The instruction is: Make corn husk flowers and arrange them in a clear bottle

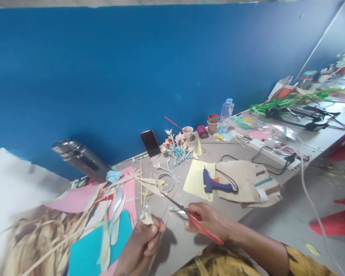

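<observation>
My left hand [145, 241] is closed in a pinch on a small pale husk piece [147, 219] that sticks up past the fingertips. Just right of it, my right hand [208, 222] grips red-handled scissors [199, 226], whose dark blades point up and left over the table. The blades look closed or nearly so. Beyond their tip lies a roll of tape [165, 182]. A thin metal tool [176, 210] rests under the scissors, partly hidden. A blue glue gun [215, 184] lies on a yellow sheet [194, 178] ahead of my right hand.
Dried husks [43, 241] and turquoise paper [86, 249] cover the left side. A dark flask [83, 159] and a phone [150, 143] lean at the wall. Husk flowers on blue stems [179, 149] stand mid-table. Folded cloth [238, 180] and a power strip [273, 153] lie right.
</observation>
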A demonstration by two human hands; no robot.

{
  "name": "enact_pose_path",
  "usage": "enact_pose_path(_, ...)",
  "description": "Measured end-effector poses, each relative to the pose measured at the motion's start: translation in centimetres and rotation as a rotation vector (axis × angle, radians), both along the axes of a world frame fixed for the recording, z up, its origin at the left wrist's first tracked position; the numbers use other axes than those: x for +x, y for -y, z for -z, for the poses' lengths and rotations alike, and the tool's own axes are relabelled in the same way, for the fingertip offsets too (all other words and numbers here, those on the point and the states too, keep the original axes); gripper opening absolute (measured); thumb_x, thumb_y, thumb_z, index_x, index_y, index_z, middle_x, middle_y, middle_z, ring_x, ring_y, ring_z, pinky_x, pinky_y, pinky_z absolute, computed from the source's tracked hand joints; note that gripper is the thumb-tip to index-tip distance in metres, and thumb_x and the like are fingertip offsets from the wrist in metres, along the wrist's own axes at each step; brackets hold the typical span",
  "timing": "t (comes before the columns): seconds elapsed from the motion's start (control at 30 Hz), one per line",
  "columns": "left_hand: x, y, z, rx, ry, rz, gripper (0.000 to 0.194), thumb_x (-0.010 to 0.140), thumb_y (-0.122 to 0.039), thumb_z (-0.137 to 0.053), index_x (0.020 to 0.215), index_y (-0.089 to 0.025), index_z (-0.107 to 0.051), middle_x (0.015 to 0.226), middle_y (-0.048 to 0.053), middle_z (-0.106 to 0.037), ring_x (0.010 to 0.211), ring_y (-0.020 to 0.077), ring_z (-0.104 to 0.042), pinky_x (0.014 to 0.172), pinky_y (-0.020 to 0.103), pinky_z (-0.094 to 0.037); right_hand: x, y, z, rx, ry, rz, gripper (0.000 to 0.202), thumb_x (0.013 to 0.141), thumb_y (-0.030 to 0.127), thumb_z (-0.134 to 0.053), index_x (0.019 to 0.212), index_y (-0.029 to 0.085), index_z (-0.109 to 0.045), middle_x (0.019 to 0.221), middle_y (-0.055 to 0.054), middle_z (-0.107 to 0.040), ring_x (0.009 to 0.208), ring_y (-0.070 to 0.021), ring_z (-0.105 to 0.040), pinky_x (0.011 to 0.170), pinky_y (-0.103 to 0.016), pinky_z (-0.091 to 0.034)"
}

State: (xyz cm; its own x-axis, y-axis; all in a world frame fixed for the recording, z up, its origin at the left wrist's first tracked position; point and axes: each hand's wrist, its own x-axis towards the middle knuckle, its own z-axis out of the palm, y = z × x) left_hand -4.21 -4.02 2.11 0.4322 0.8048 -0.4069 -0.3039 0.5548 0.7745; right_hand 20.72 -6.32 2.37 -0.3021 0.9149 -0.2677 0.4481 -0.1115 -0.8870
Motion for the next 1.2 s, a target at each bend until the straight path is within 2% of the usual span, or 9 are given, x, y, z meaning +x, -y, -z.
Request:
enact_pose_path(0.2, -0.3, 0.0, 0.9, 0.001, -0.015, 0.002, 0.036, 0.065, -0.038, -0.091, 0.073, -0.012, -0.067, 0.061, -0.001, -0.058, 0.038, -0.0023, -0.028, 0.039, 0.014, -0.014, -0.4, 0.0, 0.7, -0.007, -0.012, 0.046, 0.033, 0.079, 0.037, -0.066, 0.065, 0.019, -0.041, 0.061, 0.007, -0.038, 0.056, -0.0078, -0.033, 0.048, -0.021, -0.024)
enact_pose_path(0.43, 0.6, 0.1, 0.1, -0.008, -0.120, -0.007, 0.044, 0.055, -0.042, -0.094, 0.068, -0.012, -0.065, 0.068, 0.002, -0.065, 0.036, -0.0029, -0.031, 0.039, 0.015, -0.014, -0.4, 0.1, 1.7, -0.089, -0.038, 0.088, 0.020, 0.066, 0.016, -0.055, 0.055, 0.020, -0.039, 0.052, 0.005, -0.046, 0.050, -0.0081, -0.043, 0.045, -0.020, -0.027)
enact_pose_path(0.63, -0.2, -0.1, 0.8, 0.009, -0.197, -0.010, 0.045, 0.053, -0.046, -0.092, 0.068, -0.013, -0.065, 0.071, 0.004, -0.067, 0.034, -0.0023, -0.028, 0.037, 0.016, -0.010, 0.8, 0.4, 1.0, -0.073, 0.093, 0.026, 0.027, 0.068, 0.024, -0.062, 0.054, 0.020, -0.039, 0.051, 0.006, -0.040, 0.049, -0.0075, -0.035, 0.045, -0.022, -0.022)
enact_pose_path(0.73, -0.7, -0.5, 0.5, 0.054, -0.296, -0.028, 0.042, 0.060, -0.049, -0.088, 0.071, -0.014, -0.067, 0.062, 0.001, -0.061, 0.037, -0.0003, -0.025, 0.038, 0.017, -0.011, 3.6, 0.0, -0.5, -0.028, 0.284, 0.100, 0.027, 0.069, 0.035, -0.068, 0.060, 0.019, -0.048, 0.054, 0.005, -0.046, 0.051, -0.0085, -0.036, 0.046, -0.022, -0.023)
enact_pose_path(0.87, 0.3, -1.5, -0.7, 0.170, -0.629, -0.068, 0.032, 0.071, -0.047, -0.077, 0.080, -0.017, -0.073, 0.046, -0.006, -0.041, 0.040, 0.0063, -0.025, 0.037, 0.019, -0.015, 10.5, -1.4, -1.8, 0.096, 0.504, 0.332, 0.024, 0.079, 0.043, -0.063, 0.077, 0.019, -0.062, 0.067, 0.000, -0.063, 0.057, -0.0139, -0.051, 0.053, -0.024, -0.033)
enact_pose_path(0.97, 1.8, -2.8, -0.7, 0.344, -0.684, -0.066, 0.021, 0.072, -0.038, -0.075, 0.069, -0.018, -0.070, 0.050, -0.003, -0.051, 0.046, 0.0099, -0.039, 0.045, 0.021, -0.031, 16.2, -2.8, -1.0, 0.154, 0.793, 0.514, 0.032, 0.082, 0.051, -0.061, 0.084, 0.019, -0.065, 0.078, -0.006, -0.070, 0.066, -0.0202, -0.061, 0.058, -0.027, -0.037)
enact_pose_path(1.03, 2.5, -3.6, -0.1, 0.414, -0.657, -0.002, 0.020, 0.073, -0.034, -0.074, 0.062, -0.018, -0.067, 0.056, 0.000, -0.061, 0.052, 0.0128, -0.049, 0.053, 0.024, -0.038, 19.0, -3.6, 0.1, 0.126, 0.968, 0.518, 0.035, 0.086, 0.049, -0.056, 0.091, 0.016, -0.066, 0.084, -0.012, -0.070, 0.075, -0.0238, -0.065, 0.062, -0.029, -0.038)
enact_pose_path(1.13, 2.8, -4.3, 1.0, 0.442, -0.681, 0.033, 0.016, 0.072, -0.033, -0.073, 0.065, -0.019, -0.072, 0.083, 0.008, -0.077, 0.077, 0.0234, -0.067, 0.073, 0.031, -0.049, 21.1, -4.2, 1.5, 0.063, 1.083, 0.466, 0.032, 0.088, 0.042, -0.055, 0.097, 0.014, -0.067, 0.089, -0.016, -0.071, 0.082, -0.0278, -0.067, 0.063, -0.031, -0.037)
enact_pose_path(1.2, 2.6, -4.7, 1.3, 0.436, -0.715, 0.001, 0.015, 0.071, -0.035, -0.075, 0.070, -0.020, -0.078, 0.109, 0.011, -0.077, 0.104, 0.0314, -0.067, 0.092, 0.038, -0.048, 21.0, -4.2, 1.5, 0.056, 1.123, 0.442, 0.029, 0.088, 0.038, -0.055, 0.099, 0.015, -0.069, 0.091, -0.017, -0.072, 0.086, -0.0294, -0.067, 0.066, -0.032, -0.039)
